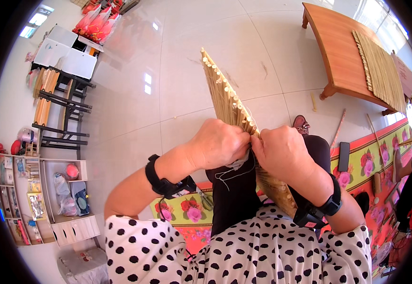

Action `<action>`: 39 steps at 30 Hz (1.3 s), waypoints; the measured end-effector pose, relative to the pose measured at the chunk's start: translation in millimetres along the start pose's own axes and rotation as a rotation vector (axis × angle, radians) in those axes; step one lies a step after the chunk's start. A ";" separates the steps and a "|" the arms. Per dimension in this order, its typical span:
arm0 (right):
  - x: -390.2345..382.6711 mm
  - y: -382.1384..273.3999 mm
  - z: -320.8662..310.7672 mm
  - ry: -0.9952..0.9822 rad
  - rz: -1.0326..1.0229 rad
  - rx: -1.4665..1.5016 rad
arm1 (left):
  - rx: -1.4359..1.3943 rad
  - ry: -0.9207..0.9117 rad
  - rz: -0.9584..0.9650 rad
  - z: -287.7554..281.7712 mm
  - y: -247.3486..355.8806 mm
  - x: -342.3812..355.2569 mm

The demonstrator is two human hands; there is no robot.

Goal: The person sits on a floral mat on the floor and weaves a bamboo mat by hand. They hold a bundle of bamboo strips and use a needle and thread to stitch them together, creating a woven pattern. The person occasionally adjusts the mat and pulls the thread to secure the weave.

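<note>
A fan-shaped panel of thin straw-coloured reeds (225, 97) stands tilted in front of me, its stalk ends bound in a row along one edge. My left hand (220, 142) is closed on the panel's edge from the left. My right hand (281, 151) grips the same edge just beside it, the two hands touching. A pale thread (229, 173) hangs in a loop below my left hand. The lower part of the panel (277, 191) runs down past my right wrist. Both wrists carry black bands.
A low wooden table (338, 52) at the upper right holds a finished reed mat (381, 71). A flowered mat (357, 161) covers the floor under me, with a dark phone (344, 156) on it. Shelves (40, 199) and black racks (64, 109) stand at the left. Another person's arm (411, 175) shows at the right edge.
</note>
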State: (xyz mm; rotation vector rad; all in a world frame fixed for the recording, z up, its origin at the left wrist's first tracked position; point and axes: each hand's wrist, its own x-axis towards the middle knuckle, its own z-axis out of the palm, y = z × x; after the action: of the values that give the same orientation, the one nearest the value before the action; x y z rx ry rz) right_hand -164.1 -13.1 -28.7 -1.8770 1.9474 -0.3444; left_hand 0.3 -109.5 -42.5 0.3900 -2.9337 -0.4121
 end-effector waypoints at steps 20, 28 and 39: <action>-7.6 4.0 5.9 0.246 -0.094 0.036 | -0.383 0.200 -0.289 -19.3 18.8 -72.7; -14.4 4.2 -18.1 0.257 -0.320 0.560 | -0.604 0.430 -0.379 -2.4 46.3 -60.6; -19.9 13.6 -18.8 0.170 -0.354 0.565 | -0.486 0.402 -0.309 -15.0 52.2 -62.3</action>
State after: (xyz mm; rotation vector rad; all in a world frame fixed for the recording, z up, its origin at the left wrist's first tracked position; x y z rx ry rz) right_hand -184.6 5.6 -15.8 -1.8256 1.3900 -1.0667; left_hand 50.3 -47.6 -20.2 0.7503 -2.2898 -0.9355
